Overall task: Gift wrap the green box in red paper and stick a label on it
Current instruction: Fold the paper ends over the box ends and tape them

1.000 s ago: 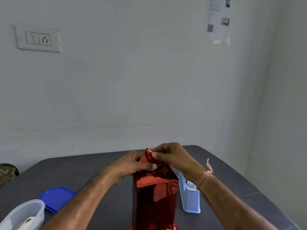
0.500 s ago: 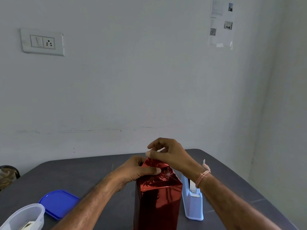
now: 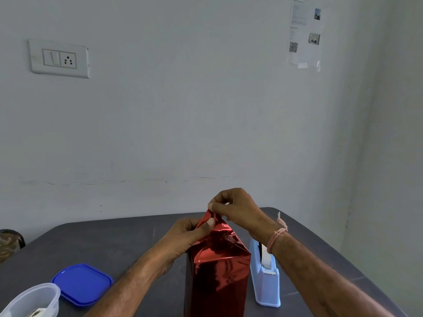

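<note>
A tall box covered in shiny red paper [image 3: 219, 277] stands upright on the dark table [image 3: 128, 243], its bottom cut off by the frame. No green of the box shows. At its top the red paper is gathered into a pointed flap. My left hand [image 3: 183, 239] grips the top left of the package, thumb pressed on the flap. My right hand [image 3: 238, 209] pinches the flap's tip between thumb and fingers, lifted above the box top.
A light blue tape dispenser [image 3: 265, 277] stands just right of the box. A blue lid [image 3: 82, 284] lies on the table at the left, with a clear plastic tub [image 3: 29, 300] holding something pale at the lower left corner. A white wall rises behind.
The flap at the top has been pulled up from a folded-down lie into a raised point. My right hand rose with it; the left thumb slid up onto the flap.
</note>
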`<state>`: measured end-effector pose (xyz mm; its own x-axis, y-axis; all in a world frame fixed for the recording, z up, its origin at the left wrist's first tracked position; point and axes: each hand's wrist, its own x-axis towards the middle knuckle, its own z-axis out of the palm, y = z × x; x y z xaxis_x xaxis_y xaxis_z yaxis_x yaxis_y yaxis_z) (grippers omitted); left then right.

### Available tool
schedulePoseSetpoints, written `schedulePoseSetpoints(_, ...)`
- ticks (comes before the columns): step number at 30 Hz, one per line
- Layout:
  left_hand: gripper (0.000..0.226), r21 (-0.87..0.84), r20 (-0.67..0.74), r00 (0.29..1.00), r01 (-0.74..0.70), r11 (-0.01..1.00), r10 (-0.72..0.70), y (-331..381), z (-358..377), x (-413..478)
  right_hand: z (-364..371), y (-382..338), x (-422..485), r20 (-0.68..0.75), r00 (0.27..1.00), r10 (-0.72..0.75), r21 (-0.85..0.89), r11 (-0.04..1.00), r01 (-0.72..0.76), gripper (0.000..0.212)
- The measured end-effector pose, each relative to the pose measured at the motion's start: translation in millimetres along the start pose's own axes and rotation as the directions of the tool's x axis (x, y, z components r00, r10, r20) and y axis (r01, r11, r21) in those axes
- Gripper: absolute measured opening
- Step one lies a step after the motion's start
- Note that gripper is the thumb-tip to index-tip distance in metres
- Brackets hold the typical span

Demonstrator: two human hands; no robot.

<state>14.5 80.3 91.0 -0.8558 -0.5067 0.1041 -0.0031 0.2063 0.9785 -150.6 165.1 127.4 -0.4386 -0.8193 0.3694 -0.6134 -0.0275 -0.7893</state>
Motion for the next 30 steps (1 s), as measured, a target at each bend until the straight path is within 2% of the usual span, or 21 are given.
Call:
schedulePoseSetpoints(4, 0.033, -0.028, -0.076, 0.997, -0.014, 0.999, 0.012, -6.1, 0.2, 4.0, 0.7, 1.9, -0.5, 0.001, 1.0, 0.0, 0.03, 1.0, 0.0, 0.013)
schedulePoseSetpoints(7, 0.027, -0.035, -0.123, 0.991, -0.051, 0.998, 0.046, -6.9, 1.0, 8.7, -2.4, 5.7, -6.5, -0.015, 0.999, 0.032, 0.135, 0.99, -0.03, 0.013)
schedulePoseSetpoints(10, 0.021, -0.048, -0.168, 0.983, -0.083, 0.995, 0.074, -3.8, 3.1, 10.3, -7.0, 16.8, -16.9, -0.035, 0.997, 0.064, 0.167, 0.984, -0.057, 0.012)
schedulePoseSetpoints(14, 0.02, -0.061, -0.213, 0.974, -0.099, 0.993, 0.084, -2.2, 4.4, 11.2, -8.5, 29.2, -28.2, 0.024, 0.994, 0.106, 0.221, 0.969, -0.108, 0.011)
schedulePoseSetpoints(19, 0.033, -0.046, -0.242, 0.966, -0.104, 0.993, 0.09, 3.5, 7.1, 10.6, -5.7, 23.4, -23.5, 0.082, 0.994, 0.066, 0.232, 0.969, -0.084, 0.012)
schedulePoseSetpoints(30, 0.047, -0.043, -0.253, 0.966, -0.065, 0.997, 0.052, 7.8, 3.9, 4.9, 2.3, 21.6, -14.7, 0.066, 0.993, 0.1, 0.286, 0.951, -0.115, 0.011)
